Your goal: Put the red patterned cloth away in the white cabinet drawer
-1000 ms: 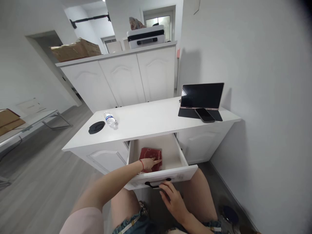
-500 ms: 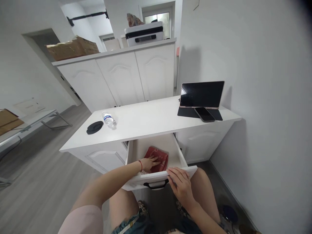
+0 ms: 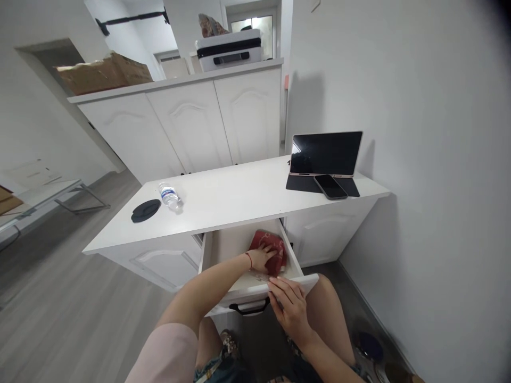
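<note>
A white drawer (image 3: 227, 242) is pulled out below the tabletop. Inside it, near the right wall, lies a folded red cloth (image 3: 279, 264) with a pale pattern. My left hand (image 3: 261, 259), a red string at its wrist, rests on the cloth with fingers spread and covers part of it. Something clear, perhaps plastic, shows beside that hand, too faint to make out. Over the top edge of the drawer front (image 3: 251, 293) hook the fingers of my right hand (image 3: 288, 303), thumb on the outer side, right of the black handle (image 3: 249, 307).
On the white tabletop (image 3: 223, 197) lie a clear water bottle (image 3: 171, 197) and a flat black oval object (image 3: 146, 211) at left. A tablet (image 3: 325, 154) stands at right with a phone (image 3: 330, 186) before it. Behind, a cabinet carries a cardboard box (image 3: 106, 73) and a white case (image 3: 229, 50).
My left hand has slid the red cloth rightward across the drawer bottom, toward the right wall. My right hand stays on the drawer front. The view has shifted slightly.
</note>
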`<state>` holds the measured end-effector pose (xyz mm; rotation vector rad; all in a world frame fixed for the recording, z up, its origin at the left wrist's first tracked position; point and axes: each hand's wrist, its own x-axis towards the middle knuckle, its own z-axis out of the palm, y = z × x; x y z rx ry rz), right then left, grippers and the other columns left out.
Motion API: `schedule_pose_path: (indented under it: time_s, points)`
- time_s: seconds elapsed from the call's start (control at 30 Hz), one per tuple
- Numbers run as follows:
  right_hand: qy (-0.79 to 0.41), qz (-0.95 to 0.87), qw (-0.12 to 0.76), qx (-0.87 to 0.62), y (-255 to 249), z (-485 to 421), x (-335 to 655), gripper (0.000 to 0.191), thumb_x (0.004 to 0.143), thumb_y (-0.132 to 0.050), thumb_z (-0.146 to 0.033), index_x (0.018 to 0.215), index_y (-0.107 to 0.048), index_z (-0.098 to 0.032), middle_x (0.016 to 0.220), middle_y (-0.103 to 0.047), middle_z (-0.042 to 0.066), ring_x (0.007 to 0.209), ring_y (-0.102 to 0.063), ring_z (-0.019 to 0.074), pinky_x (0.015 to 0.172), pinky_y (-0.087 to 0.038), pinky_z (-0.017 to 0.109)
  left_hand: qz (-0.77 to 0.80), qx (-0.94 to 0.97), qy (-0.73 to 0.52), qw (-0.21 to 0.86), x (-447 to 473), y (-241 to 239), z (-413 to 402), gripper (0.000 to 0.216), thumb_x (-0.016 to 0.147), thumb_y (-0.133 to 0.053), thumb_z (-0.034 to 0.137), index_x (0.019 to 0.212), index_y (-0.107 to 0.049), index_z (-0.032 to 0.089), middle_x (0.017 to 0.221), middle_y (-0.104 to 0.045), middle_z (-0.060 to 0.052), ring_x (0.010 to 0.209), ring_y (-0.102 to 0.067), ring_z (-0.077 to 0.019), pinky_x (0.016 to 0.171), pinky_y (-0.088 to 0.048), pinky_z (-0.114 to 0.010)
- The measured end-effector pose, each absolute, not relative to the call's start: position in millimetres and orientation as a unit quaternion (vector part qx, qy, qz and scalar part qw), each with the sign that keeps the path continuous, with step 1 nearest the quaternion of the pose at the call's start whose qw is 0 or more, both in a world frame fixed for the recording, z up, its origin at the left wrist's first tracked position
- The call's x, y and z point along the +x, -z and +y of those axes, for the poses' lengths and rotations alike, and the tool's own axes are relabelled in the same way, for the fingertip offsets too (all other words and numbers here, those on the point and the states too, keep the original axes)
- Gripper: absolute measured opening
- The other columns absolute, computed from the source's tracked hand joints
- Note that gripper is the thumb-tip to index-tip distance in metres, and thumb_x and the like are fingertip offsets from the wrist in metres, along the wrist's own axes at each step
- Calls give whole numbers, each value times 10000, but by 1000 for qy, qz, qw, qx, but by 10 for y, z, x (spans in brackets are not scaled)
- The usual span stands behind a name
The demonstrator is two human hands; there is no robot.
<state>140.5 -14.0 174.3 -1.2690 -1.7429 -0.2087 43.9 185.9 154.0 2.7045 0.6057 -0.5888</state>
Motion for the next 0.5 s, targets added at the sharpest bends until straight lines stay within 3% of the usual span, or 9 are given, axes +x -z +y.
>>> schedule_pose_path:
  time_s: [0.23,0.5]
  points:
    - [83,-712,463,-522,-1747,-146,1411,265,870,-541,-195,1119,-611,-251,1024,-695,44,990,-616,198,867,-446,366,277,925,193,174,528,-1536,2190,1018,595,-687,412,1447,-192,158,1531,-181,-156,1408,-82,-340,1137,-32,-494]
    - [86,-713,459,-522,-1768,-151,1411,263,869,-549,-183,1116,-608,-249,1032,-695,34,992,-611,191,874,-428,357,433,855,187,216,371,-1572,2385,1076,589,-638,484,1466,-100,169,1561,-21,-144,1405,63,-360,1122,-71,-512]
